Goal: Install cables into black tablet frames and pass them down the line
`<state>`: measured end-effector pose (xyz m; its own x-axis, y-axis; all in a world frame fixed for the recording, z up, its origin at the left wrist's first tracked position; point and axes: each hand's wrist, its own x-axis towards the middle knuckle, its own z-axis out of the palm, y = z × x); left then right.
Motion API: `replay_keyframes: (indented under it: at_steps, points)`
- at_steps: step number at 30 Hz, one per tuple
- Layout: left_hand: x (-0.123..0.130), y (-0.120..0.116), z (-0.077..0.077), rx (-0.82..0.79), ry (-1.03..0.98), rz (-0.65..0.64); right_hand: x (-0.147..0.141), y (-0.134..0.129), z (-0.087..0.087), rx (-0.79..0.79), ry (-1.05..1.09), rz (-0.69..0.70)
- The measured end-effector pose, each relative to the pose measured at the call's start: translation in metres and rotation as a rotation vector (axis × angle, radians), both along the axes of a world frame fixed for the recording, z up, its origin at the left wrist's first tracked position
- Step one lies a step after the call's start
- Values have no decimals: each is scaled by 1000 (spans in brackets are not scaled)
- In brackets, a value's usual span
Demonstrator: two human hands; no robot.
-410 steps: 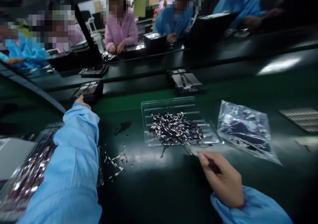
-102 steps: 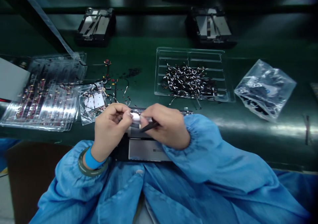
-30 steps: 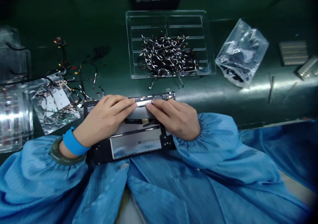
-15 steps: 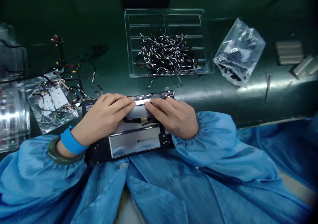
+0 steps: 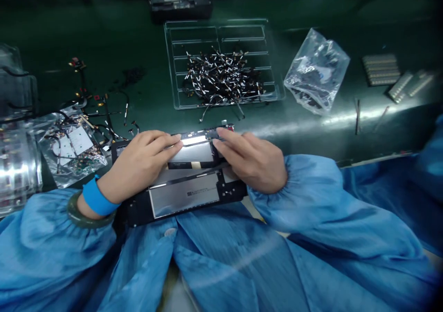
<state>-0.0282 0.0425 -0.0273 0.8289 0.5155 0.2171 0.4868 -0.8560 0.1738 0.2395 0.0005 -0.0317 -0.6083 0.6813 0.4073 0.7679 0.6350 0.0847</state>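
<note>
A black device frame point(image 5: 138, 208) with silvery panels lies at the table's front edge, against the blue gown. Over its far part, my left hand point(image 5: 140, 162) rests with fingers together, the fingertips at the left end of a bright silver strip point(image 5: 194, 140). My right hand point(image 5: 254, 159) touches the far right part of the device, near a thin circuit board point(image 5: 207, 133), its index and thumb side close to the strip's right end. The undersides of both hands' fingers are hidden, so what they pinch, if anything, does not show.
Beyond the device, a clear tray point(image 5: 169, 63) holds a heap of small cables point(image 5: 224, 74). To its right lies a clear plastic bag point(image 5: 318, 69). Another bag point(image 5: 74, 148) with parts and loose cables is at left. A black box point(image 5: 182, 9) stands at the back.
My right hand has moved right along the device's far edge, uncovering more of the panel and strip. My left hand has barely moved. The camera view has shifted slightly.
</note>
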Motion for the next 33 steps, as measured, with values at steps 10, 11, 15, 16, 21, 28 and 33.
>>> replay_keyframes:
  at_steps: [10,11,15,16,21,28,33]
  points:
    - [14,17,3,-75,79,326,18,-34,-10,-878,752,-535]
    - [12,18,11,-57,55,395,20,-36,-9,-1009,870,-552]
    - [-6,28,41,-317,-267,753,27,-40,-7,-1414,1269,-493]
    - [-12,32,44,-476,-362,777,29,-41,-8,-1452,1325,-468]
    - [-15,48,23,-1035,-304,477,36,-39,-10,-1514,1363,-406]
    - [7,36,-10,-1335,-177,318,38,-37,-13,-1617,1184,-264]
    - [5,30,-12,-1334,-291,458,42,-36,-16,-1641,1144,-324]
